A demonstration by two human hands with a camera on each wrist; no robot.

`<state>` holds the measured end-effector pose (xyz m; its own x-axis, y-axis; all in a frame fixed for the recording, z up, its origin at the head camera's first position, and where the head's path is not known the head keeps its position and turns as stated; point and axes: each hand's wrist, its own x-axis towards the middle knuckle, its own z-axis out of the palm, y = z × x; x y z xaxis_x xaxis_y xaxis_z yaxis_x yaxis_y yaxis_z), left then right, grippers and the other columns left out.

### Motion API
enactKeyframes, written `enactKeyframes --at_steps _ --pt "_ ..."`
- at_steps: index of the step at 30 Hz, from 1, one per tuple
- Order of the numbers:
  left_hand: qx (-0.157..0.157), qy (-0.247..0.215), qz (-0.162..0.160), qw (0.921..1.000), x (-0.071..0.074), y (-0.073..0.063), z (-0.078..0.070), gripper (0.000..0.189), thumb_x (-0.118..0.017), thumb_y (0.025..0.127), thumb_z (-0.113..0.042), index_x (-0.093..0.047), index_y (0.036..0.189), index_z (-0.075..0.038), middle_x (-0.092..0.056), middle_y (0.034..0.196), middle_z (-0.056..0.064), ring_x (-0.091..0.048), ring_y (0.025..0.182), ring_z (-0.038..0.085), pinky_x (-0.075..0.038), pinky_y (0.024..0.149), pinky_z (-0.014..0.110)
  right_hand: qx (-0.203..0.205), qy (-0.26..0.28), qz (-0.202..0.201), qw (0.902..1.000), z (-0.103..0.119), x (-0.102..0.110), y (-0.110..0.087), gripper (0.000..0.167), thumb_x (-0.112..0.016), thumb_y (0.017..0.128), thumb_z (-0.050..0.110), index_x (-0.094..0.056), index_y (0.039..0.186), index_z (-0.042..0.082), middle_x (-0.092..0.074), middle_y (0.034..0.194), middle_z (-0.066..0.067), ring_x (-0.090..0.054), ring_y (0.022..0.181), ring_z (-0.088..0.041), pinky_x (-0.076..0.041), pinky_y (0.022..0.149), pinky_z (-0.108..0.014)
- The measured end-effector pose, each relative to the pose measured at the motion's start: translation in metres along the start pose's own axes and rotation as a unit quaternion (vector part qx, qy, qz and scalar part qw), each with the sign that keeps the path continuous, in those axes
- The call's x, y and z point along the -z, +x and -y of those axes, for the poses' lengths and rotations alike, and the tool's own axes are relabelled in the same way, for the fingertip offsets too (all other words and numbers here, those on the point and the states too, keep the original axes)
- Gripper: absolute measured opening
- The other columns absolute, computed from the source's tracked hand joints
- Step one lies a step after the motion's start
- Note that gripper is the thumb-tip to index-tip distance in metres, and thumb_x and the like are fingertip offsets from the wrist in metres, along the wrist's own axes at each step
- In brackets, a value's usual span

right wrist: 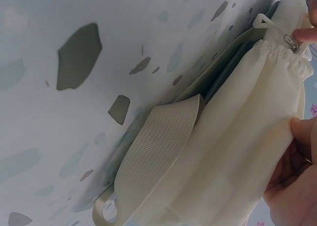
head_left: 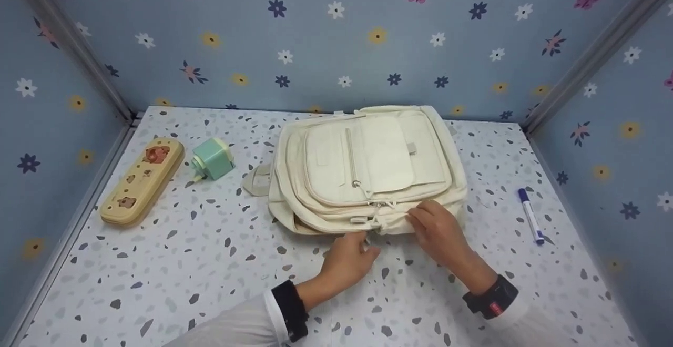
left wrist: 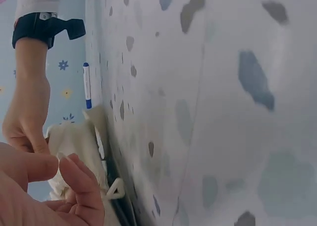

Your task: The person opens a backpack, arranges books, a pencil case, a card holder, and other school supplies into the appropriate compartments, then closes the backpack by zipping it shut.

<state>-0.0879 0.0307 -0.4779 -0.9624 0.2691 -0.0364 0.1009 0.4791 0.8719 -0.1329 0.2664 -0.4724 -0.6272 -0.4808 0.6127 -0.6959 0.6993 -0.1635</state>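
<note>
A cream backpack (head_left: 378,152) lies flat, its top handle (head_left: 258,180) pointing left. At its near side my left hand (head_left: 347,260) pinches around a zipper pull, with thumb and finger close together in the left wrist view; the fingers partly hide the pull. A metal zipper slider (right wrist: 291,42) and a white loop (right wrist: 262,21) show beside these fingers in the right wrist view. My right hand (head_left: 436,228) grips the gathered side pocket (right wrist: 247,117) of the backpack farther right. Left of the hands, the zipped edge (head_left: 315,227) gapes slightly.
A yellow pencil case (head_left: 142,181) with bear pictures lies at the left, next to a green pencil sharpener (head_left: 213,159). A blue-capped white marker (head_left: 531,216) lies at the right. Flowered panels (head_left: 336,37) border the speckled tabletop (head_left: 252,289).
</note>
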Motion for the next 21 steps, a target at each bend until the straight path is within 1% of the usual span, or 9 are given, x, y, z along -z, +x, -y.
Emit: enactKeyframes --at_steps 1,3,5,7,9,12,15,18,21 --pt "0.016 -0.011 0.004 0.9998 -0.003 0.002 0.000 0.017 -0.072 0.096 -0.021 -0.062 0.085 -0.014 -0.051 0.063 -0.007 -0.047 0.054 0.009 -0.041 0.051 0.028 0.000 0.000 -0.001 1.0000 0.000 0.001 0.000 0.017 -0.081 0.082 -0.010 -0.073 0.092 0.001 -0.060 0.086 -0.007 -0.058 0.077 -0.020 -0.052 0.066 -0.031" --pt "0.037 -0.034 0.006 0.9987 -0.008 0.006 -0.001 0.013 -0.073 0.096 -0.022 -0.068 0.092 -0.011 -0.057 0.068 -0.005 -0.051 0.057 0.009 -0.045 0.053 0.028 -0.001 -0.001 -0.001 1.0000 0.000 0.002 0.000 0.017 -0.081 0.082 -0.009 -0.073 0.092 0.001 -0.060 0.086 -0.007 -0.058 0.077 -0.020 -0.052 0.066 -0.030" --pt "0.051 -0.063 0.005 0.9967 -0.011 0.011 -0.001 0.013 -0.072 0.097 -0.021 -0.071 0.096 -0.008 -0.061 0.068 -0.003 -0.054 0.055 0.009 -0.046 0.051 0.026 0.001 -0.004 -0.001 1.0000 0.000 0.002 0.001 0.016 -0.081 0.082 -0.009 -0.073 0.092 0.001 -0.059 0.086 -0.007 -0.058 0.077 -0.020 -0.051 0.065 -0.031" --pt "0.062 -0.089 -0.002 0.9941 -0.013 0.016 -0.001 0.015 -0.071 0.098 -0.019 -0.074 0.095 -0.005 -0.063 0.065 -0.002 -0.054 0.051 0.008 -0.045 0.048 0.023 0.005 -0.006 -0.005 1.0000 0.000 0.002 0.001 0.018 -0.082 0.081 -0.010 -0.073 0.092 0.000 -0.060 0.086 -0.008 -0.058 0.076 -0.021 -0.051 0.065 -0.031" --pt "0.067 -0.110 -0.012 0.9916 -0.014 0.019 0.000 0.018 -0.071 0.098 -0.017 -0.076 0.090 -0.002 -0.061 0.059 -0.001 -0.052 0.046 0.008 -0.042 0.044 0.022 0.011 -0.005 -0.012 0.9999 0.000 0.002 0.001 0.018 -0.082 0.080 -0.010 -0.072 0.092 -0.001 -0.060 0.086 -0.008 -0.059 0.076 -0.022 -0.052 0.065 -0.032" --pt "0.071 -0.120 -0.032 0.9898 -0.017 0.022 0.003 0.023 -0.073 0.096 -0.019 -0.077 0.082 -0.001 -0.060 0.055 -0.002 -0.050 0.046 0.006 -0.038 0.044 0.021 0.017 -0.002 -0.020 0.9996 0.000 0.001 0.001 0.019 -0.081 0.079 -0.012 -0.072 0.092 -0.001 -0.061 0.086 -0.010 -0.060 0.077 -0.024 -0.053 0.065 -0.034" --pt "0.078 -0.136 -0.046 0.9866 -0.018 0.024 0.006 0.028 -0.077 0.094 -0.024 -0.077 0.076 -0.002 -0.062 0.054 0.007 -0.049 0.041 0.006 -0.035 0.041 0.020 0.017 0.001 -0.020 0.9996 0.000 0.001 0.000 0.017 -0.079 0.081 -0.011 -0.072 0.093 -0.002 -0.061 0.087 -0.010 -0.060 0.078 -0.025 -0.053 0.066 -0.036" --pt "0.089 -0.162 -0.051 0.9814 -0.019 0.025 0.008 0.027 -0.081 0.091 -0.026 -0.080 0.076 -0.003 -0.067 0.058 0.015 -0.049 0.037 0.006 -0.035 0.038 0.019 0.011 0.003 -0.017 0.9998 0.000 0.000 -0.001 0.015 -0.079 0.082 -0.010 -0.072 0.092 -0.002 -0.061 0.088 -0.010 -0.060 0.078 -0.024 -0.053 0.067 -0.036" --pt "0.092 -0.178 -0.056 0.9782 -0.019 0.026 0.009 0.020 -0.082 0.091 -0.021 -0.082 0.080 -0.004 -0.069 0.061 0.016 -0.050 0.038 0.006 -0.037 0.039 0.018 0.004 -0.001 -0.009 1.0000 0.000 -0.001 -0.002 0.015 -0.081 0.082 -0.009 -0.073 0.092 -0.001 -0.061 0.088 -0.009 -0.060 0.078 -0.023 -0.053 0.067 -0.035"
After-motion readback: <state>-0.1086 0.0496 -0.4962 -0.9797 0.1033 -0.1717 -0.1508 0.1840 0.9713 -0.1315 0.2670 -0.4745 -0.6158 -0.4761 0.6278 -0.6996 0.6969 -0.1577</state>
